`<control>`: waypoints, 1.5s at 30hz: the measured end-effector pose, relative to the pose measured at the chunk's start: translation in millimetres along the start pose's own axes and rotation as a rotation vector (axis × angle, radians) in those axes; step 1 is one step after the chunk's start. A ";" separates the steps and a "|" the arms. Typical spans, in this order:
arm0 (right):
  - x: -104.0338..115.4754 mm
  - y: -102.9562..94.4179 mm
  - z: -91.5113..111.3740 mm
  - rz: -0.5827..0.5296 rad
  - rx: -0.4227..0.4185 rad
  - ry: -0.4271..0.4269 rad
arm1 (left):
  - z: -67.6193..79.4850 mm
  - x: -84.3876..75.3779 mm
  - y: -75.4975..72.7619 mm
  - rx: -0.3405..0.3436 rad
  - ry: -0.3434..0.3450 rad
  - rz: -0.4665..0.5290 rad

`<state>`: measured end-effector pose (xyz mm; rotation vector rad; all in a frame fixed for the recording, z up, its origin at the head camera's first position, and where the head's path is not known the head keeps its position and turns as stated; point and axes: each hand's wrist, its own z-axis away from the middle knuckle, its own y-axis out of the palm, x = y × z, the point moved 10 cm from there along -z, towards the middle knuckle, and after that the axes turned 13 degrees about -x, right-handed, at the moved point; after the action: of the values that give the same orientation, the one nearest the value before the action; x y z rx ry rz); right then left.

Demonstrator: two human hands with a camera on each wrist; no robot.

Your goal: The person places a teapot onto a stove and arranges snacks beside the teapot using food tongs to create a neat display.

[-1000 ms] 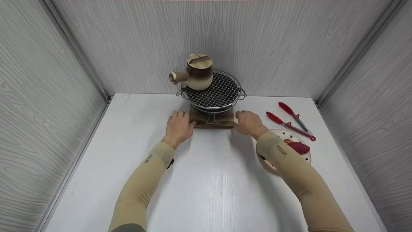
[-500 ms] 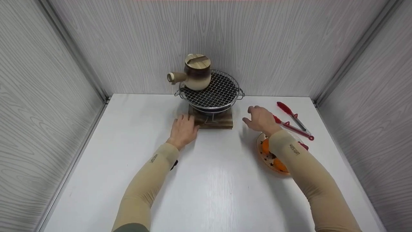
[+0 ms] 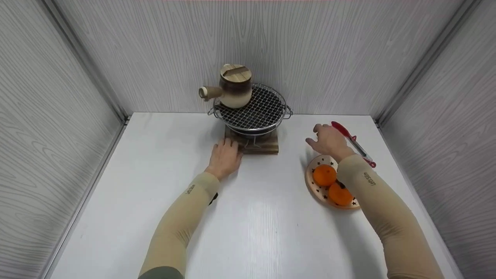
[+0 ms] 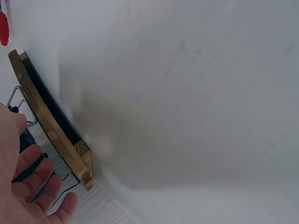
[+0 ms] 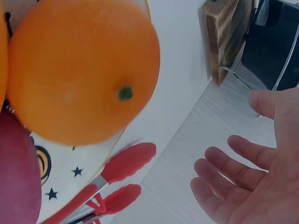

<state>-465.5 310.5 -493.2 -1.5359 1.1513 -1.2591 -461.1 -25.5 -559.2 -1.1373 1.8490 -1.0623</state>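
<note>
My left hand (image 3: 225, 157) is at the front left corner of a wooden base (image 3: 267, 147), its fingers loosely bent and apart in the left wrist view. On that base stands a small round grill with a wire mesh (image 3: 269, 110). A brown-and-cream side-handled pot (image 3: 236, 93) with a wooden lid sits on the mesh's left part. My right hand (image 3: 328, 141) is over the table to the right of the grill, fingers spread and holding nothing. Just beyond it lie red-tipped tongs (image 3: 341, 128), partly hidden by the hand; both red tips show in the right wrist view.
Under my right forearm is a star-patterned plate (image 3: 310, 184) bearing an orange (image 3: 324, 175), a second orange (image 3: 341, 194) and a dark red, tapered item (image 5: 16, 172). A grey wood-grain wall (image 3: 248, 35) rises close behind the grill, with side walls left and right.
My right hand has left the base's right side and moved right, toward the tongs. My left hand stays at the left corner, shifted slightly toward the front. More of the plate's oranges now shows.
</note>
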 end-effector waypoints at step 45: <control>-195.7 11.4 44.2 0.102 0.114 0.187 | -6.6 -12.3 24.4 0.060 0.072 -0.010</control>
<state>-439.6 499.1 -557.3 -1.2809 1.2382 -1.3967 -470.7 -5.6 -576.6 -1.0872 1.8557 -1.1705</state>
